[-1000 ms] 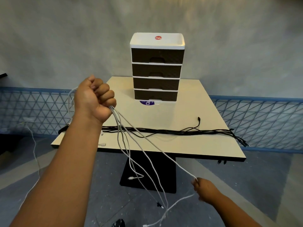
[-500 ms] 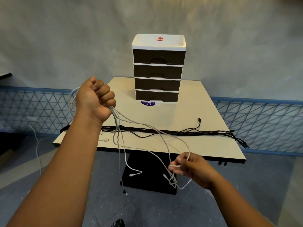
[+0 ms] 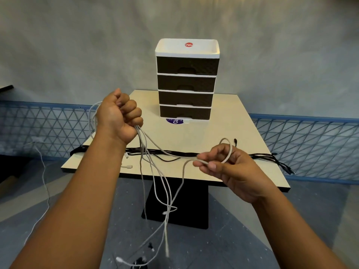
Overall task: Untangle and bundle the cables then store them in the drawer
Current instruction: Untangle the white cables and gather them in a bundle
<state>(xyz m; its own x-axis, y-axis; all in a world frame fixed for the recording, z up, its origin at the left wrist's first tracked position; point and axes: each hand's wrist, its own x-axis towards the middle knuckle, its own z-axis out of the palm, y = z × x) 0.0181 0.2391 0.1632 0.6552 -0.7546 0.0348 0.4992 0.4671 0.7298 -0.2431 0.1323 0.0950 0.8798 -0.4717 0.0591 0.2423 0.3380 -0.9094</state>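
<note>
My left hand (image 3: 118, 119) is a raised fist that grips several white cables (image 3: 155, 183) above the table's left side. Their loose ends hang down in front of the table toward the floor. My right hand (image 3: 227, 167) pinches one white cable, which forms a small loop (image 3: 230, 150) over its fingers. A bundle of black cables (image 3: 258, 157) lies stretched across the table's near part. The drawer unit (image 3: 186, 82), white-topped with several dark drawers, all closed, stands at the back of the table.
The beige table (image 3: 223, 133) stands on a black pedestal (image 3: 176, 204). One white cable (image 3: 43, 177) trails to the floor at the left. A blue lattice rail (image 3: 303, 144) runs behind the table. A purple sticker (image 3: 173, 121) lies before the drawers.
My right hand has risen from low near the floor to table height, drawing one white cable up and forming a loop. My left fist has stayed raised with the cables.
</note>
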